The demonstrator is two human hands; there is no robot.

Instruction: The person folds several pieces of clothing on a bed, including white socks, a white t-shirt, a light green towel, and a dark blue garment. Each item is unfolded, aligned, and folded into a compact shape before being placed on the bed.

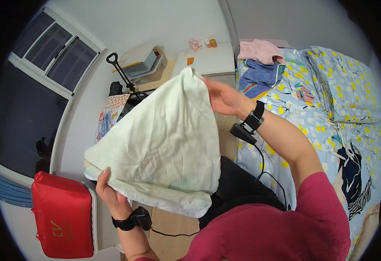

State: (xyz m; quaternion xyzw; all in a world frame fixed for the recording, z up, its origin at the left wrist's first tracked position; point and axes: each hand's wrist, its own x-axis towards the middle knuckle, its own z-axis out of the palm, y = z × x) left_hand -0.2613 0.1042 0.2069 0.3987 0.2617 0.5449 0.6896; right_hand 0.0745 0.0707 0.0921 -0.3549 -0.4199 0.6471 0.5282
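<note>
A pale greenish-white cloth (164, 140), creased and partly folded, is stretched between my two hands in front of my body. At its lower left corner, my left hand (114, 195) grips the edge with the thumb on top. My right hand (224, 96) is at the upper right edge, slightly blurred, its fingertips partly hidden by the fabric. The lower edge of the cloth is doubled over and hangs near my black trousers (246, 186). A black strapped device (254, 120) sits on my right wrist, and another strapped device (141, 218) is on the left one; both trail cables.
On the right is a bed with a floral sheet (285, 130), bearing a pink garment (259, 52), a blue garment (260, 75), pink clothespins (305, 94) and dark clothing (351, 169). A white cabinet (206, 62), a plastic storage box (148, 70) and a red bag (63, 215) stand around.
</note>
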